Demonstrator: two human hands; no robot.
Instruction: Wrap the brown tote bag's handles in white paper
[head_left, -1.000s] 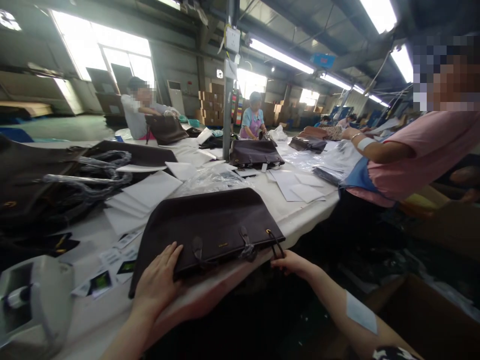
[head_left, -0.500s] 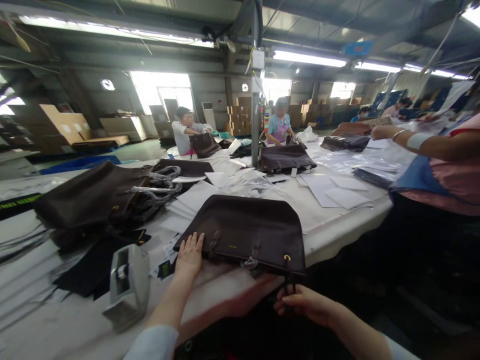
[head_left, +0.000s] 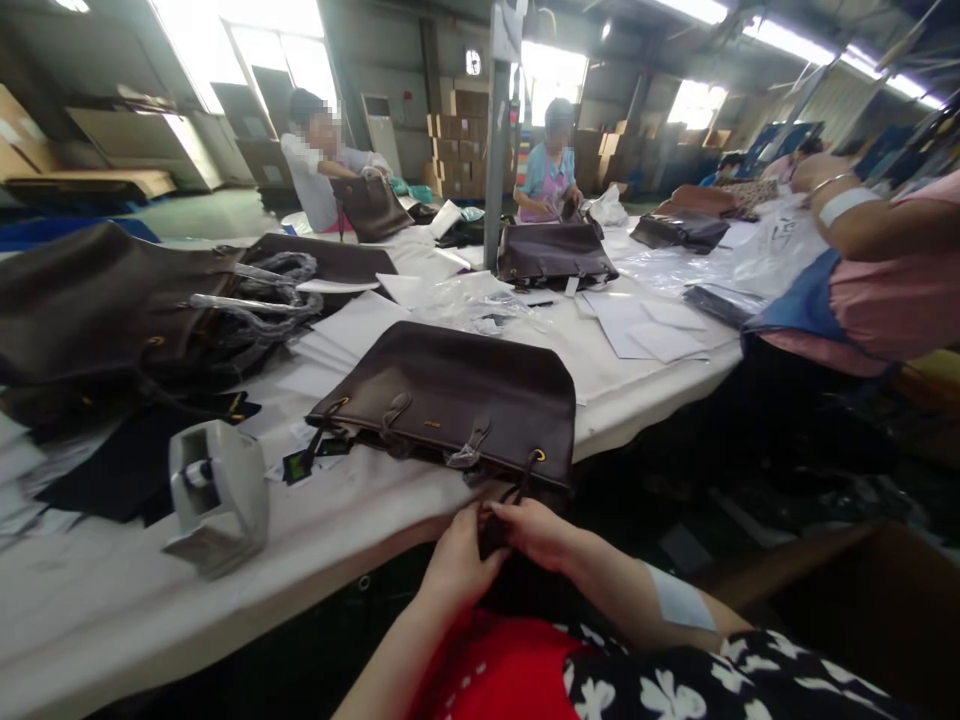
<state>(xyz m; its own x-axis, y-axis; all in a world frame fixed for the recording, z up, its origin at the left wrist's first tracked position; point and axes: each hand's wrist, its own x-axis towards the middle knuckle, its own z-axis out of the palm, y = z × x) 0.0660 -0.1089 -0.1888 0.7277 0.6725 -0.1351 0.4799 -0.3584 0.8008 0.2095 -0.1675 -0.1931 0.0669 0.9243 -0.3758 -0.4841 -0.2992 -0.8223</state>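
Observation:
A dark brown handbag [head_left: 465, 390] lies on its side at the table's front edge, its opening towards me. It has gold eyelets, a small gold mark and handles partly wrapped in clear film. Just off the table edge, my left hand [head_left: 461, 555] and my right hand [head_left: 532, 530] meet below the bag's right eyelet. Both are closed on the dark cord [head_left: 519, 490] that runs out of that eyelet. A black tag with green marks [head_left: 296, 465] lies by the bag's left corner.
A grey tape dispenser [head_left: 217, 495] stands at the left front. More brown bags [head_left: 97, 300] are piled behind it. White sheets [head_left: 349, 325] and clear plastic [head_left: 480, 305] lie beyond the bag. A metal post [head_left: 495, 150] rises mid-table. A person [head_left: 892, 260] works at the right.
My left hand has left the bag's left side and come right to join my right hand at the cord. The view has tilted down, and the bag appears further left.

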